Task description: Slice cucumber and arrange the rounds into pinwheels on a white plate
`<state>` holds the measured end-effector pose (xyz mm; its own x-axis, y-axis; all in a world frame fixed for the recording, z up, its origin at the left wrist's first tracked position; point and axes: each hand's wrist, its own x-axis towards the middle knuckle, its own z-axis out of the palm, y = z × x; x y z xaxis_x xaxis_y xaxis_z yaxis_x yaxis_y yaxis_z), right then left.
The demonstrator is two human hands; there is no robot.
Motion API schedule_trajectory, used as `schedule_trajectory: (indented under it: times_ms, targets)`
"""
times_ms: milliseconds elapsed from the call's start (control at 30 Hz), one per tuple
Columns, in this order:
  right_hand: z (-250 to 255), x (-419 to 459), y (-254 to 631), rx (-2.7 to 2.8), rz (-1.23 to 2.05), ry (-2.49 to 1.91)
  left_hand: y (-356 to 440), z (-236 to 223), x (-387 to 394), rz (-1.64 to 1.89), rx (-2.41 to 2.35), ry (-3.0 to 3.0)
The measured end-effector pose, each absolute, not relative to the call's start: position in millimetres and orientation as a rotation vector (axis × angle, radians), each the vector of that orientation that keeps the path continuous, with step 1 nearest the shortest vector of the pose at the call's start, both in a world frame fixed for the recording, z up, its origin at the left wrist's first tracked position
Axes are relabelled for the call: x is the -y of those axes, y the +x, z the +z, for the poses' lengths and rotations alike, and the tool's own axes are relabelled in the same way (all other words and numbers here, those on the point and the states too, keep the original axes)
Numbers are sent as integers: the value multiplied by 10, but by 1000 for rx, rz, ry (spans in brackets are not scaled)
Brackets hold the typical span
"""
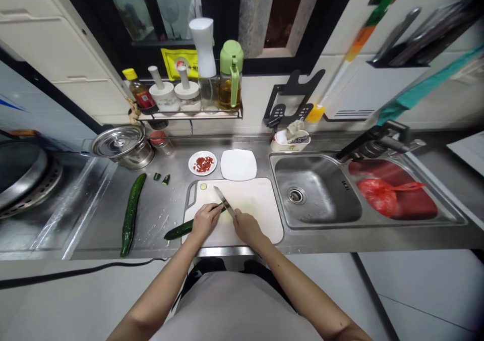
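Note:
On the white cutting board point(260, 205) lies a dark green cucumber point(179, 230), its left end sticking out past the board's edge. My left hand point(206, 221) is closed over the cucumber near its right end. My right hand point(245, 225) grips a kitchen knife point(224, 198), whose blade points away to the upper left and crosses the cucumber's right end beside my left fingertips. A single round cucumber slice point(203, 186) rests near the board's far left corner. Whether the blade is cutting into the cucumber cannot be made out.
Left of the board lie a whole cucumber point(132, 215) and small cucumber pieces point(165, 179). Behind it stand a plate of chopped red bits point(192, 171) and a square white plate point(238, 164). The sink point(317, 192) is to the right, a lidded pot point(138, 152) back left.

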<state>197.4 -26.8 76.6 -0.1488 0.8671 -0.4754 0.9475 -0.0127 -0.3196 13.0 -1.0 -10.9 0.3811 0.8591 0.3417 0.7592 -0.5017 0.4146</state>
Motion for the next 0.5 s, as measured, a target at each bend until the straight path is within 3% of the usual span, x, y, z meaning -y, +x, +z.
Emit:
schedule_trajectory:
  times_ms: [500]
  targets:
    - [812, 279, 1907, -2059, -913, 1938, 156, -72, 26, 715, -1483, 2370]
